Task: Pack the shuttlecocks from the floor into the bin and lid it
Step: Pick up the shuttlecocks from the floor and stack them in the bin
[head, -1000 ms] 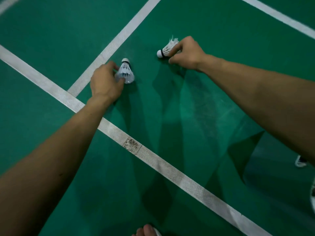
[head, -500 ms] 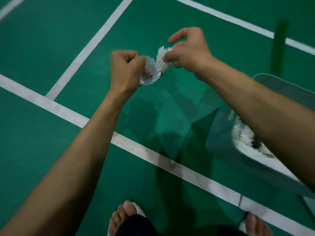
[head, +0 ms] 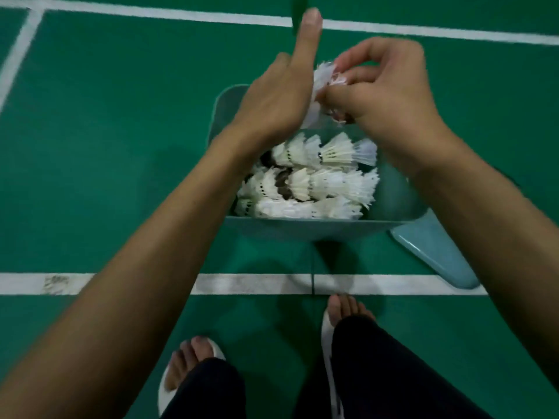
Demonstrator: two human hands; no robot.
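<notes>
**Shuttlecocks held over the bin**

The right grip (head: 384,95) curls round the held shuttlecocks (head: 322,78) above the bin (head: 302,226), toward its 12 o'clock edge. The left grip (head: 278,98) is against them with its forefinger straight; I cannot tell whether it clasps them. Inside lie rows of packed shuttlecocks (head: 317,182). The lid (head: 435,255) lies on the floor (head: 121,146) at the bin's 4 o'clock.

both arms reach forward, hands nearly touching; left hand (head: 278,98) shows its back, one finger straight; right hand (head: 384,95) pinches white feathered shuttlecocks (head: 325,74) in curled fingers.
</notes>
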